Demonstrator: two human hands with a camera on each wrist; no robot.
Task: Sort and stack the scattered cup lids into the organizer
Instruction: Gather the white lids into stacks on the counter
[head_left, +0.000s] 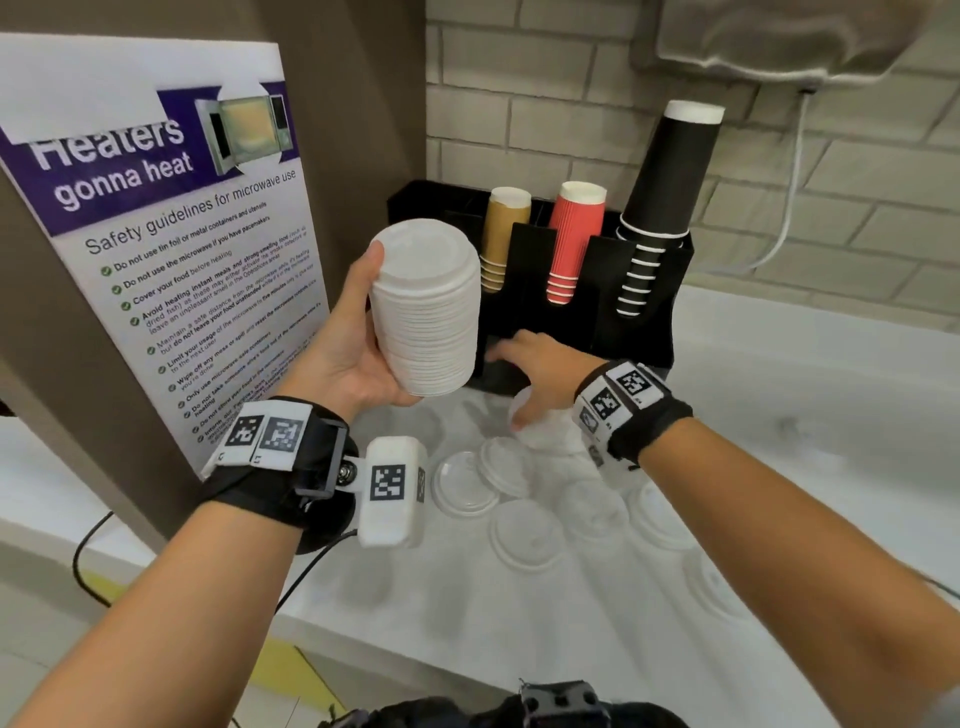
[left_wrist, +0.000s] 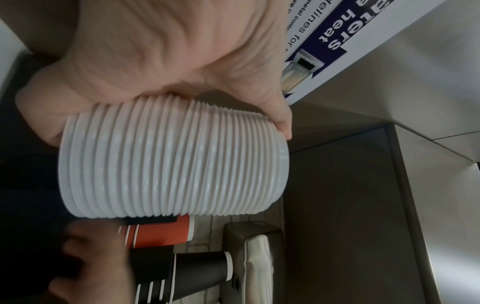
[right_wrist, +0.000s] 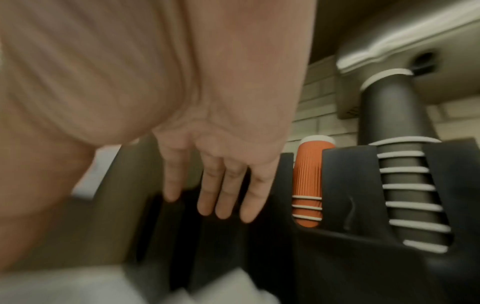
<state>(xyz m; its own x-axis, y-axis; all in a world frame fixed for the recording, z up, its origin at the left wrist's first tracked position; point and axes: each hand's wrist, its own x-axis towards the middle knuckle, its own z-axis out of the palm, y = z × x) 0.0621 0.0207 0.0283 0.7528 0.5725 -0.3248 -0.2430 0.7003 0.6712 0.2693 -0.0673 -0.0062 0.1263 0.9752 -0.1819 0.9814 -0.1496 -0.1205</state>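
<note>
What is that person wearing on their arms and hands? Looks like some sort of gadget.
Both hands, left hand and right hand, are bare, with no sleeves showing. Each wrist wears a black strap carrying white blocks printed with black square codes. A white tagged box with a thin black cable hangs at the left wrist.

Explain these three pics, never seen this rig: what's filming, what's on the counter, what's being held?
No robot: a person wears one camera on the head and one on each wrist. The head view looks down at both arms; the other two look along each palm. The left hand grips a tall stack of white lids. The right hand, fingers straight, reaches toward the black organizer, which holds brown, red and black cups. Loose lids lie scattered on the white counter. A microwave safety poster stands to the left.
</note>
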